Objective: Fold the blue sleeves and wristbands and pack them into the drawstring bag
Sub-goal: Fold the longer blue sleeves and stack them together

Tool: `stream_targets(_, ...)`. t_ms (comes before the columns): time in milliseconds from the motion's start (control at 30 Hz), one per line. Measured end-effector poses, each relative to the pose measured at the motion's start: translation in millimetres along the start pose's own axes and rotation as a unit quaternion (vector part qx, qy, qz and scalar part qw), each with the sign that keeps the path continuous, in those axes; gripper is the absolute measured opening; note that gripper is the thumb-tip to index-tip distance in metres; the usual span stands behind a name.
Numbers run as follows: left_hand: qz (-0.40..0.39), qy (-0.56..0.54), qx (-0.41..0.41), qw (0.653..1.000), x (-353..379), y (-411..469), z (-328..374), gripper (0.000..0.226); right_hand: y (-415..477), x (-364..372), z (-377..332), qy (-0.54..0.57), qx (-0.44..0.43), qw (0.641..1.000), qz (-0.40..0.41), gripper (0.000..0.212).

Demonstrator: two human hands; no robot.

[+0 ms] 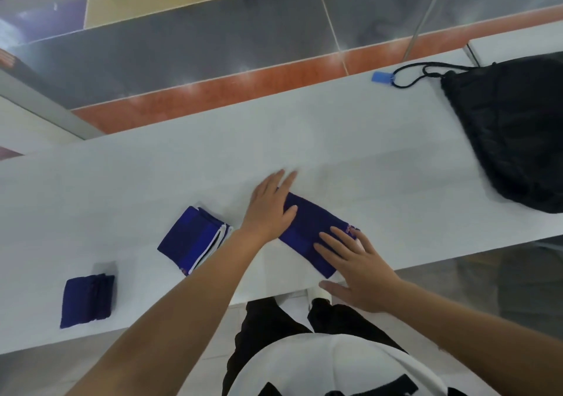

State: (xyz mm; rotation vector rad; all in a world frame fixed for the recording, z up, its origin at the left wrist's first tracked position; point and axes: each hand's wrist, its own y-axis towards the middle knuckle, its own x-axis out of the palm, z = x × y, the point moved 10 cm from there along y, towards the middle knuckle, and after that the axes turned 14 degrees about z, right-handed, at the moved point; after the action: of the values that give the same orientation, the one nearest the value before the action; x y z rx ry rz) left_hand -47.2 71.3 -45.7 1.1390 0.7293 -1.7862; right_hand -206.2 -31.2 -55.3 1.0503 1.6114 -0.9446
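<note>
Head view: pressing blue sleeve flat with left hand and right hand, fingers spread; keep edges square, smooth creases outward before folding.

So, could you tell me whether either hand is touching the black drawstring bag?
No, left hand and right hand lie flat on a blue sleeve, apart from the drawstring bag.

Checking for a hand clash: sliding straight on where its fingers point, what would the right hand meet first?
Probably the left hand, across the blue sleeve that both rest on.
</note>
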Motion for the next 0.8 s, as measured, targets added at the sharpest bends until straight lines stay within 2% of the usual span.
stream_targets(100, -0.004, -0.021, -0.154, 0.988, -13, -10, -36, 0.080, 23, -9, 2, 0.040, 0.021, 0.999, -0.012, 0.077)
stream_targets(167, -0.020, -0.042, -0.223, 0.974, -10, -14, -53, 0.078, 38, -5, 4, 0.036, 0.030, 0.998, -0.042, 0.078)
stream_targets(333, 0.006, -0.117, -0.309, 0.944, -8, -15, -74, 0.056, 53, 2, 4, -0.016, 0.021, 0.995, -0.092, 0.078)
stream_targets(467, -0.035, -0.204, -0.383, 0.900, -4, -20, -78, 0.037, 58, -2, -1, -0.023, 0.012, 0.996, -0.086, 0.077)
stream_targets(567, -0.030, -0.239, -0.379, 0.893, -17, -19, -66, 0.021, 64, 0, 0, -0.012, 0.019, 0.996, -0.091, 0.076)
stream_targets(667, 0.018, -0.192, -0.323, 0.926, -44, -16, -42, 0.019, 68, 0, 0, 0.057, 0.047, 0.993, -0.093, 0.074)
stream_targets(733, 0.044, -0.137, -0.275, 0.951, -60, -17, -22, 0.019, 59, -12, 3, 0.093, 0.058, 0.993, -0.047, 0.069)
stream_targets(800, 0.059, -0.111, -0.235, 0.964, -66, -22, -3, 0.016, 36, -23, 13, 0.063, 0.061, 0.996, 0.014, 0.064)
